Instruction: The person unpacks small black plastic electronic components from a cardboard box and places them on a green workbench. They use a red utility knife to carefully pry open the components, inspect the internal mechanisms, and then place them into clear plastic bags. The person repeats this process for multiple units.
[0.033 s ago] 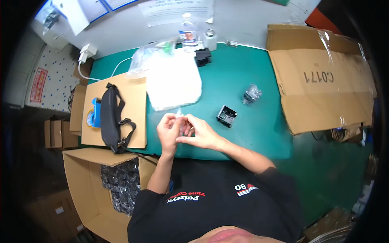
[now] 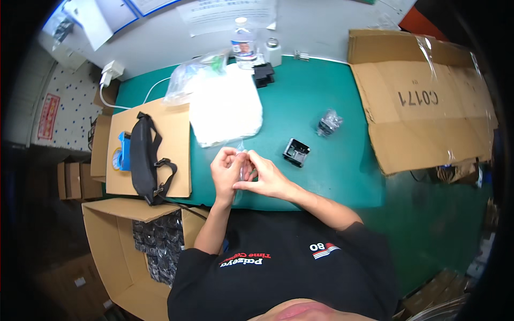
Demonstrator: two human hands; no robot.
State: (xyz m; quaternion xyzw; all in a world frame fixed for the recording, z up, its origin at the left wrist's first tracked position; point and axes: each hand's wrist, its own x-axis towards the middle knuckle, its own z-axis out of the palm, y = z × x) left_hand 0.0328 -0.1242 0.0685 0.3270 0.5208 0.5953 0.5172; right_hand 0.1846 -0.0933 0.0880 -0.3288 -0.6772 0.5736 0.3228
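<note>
Left hand and right hand pinch clear plastic, probably thin film, now showing lower; green table, pale wall.

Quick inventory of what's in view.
worktop: 1, green, centre
plastic bag: 1, transparent, held
open case: 1, black, worktop right
wrapped part: 1, black, beyond case
stack: 1, white, worktop centre
water bottle: 1, clear, back
capped bottle: 1, white, alongside
strapped pouch: 1, black, worktop left
tape dispenser: 1, blue, beside pouch
cardboard panel: 1, brown, far right
open carton: 1, brown, lower left
left grip: 1, bare, on bag
right grip: 1, bare, on bag
</note>
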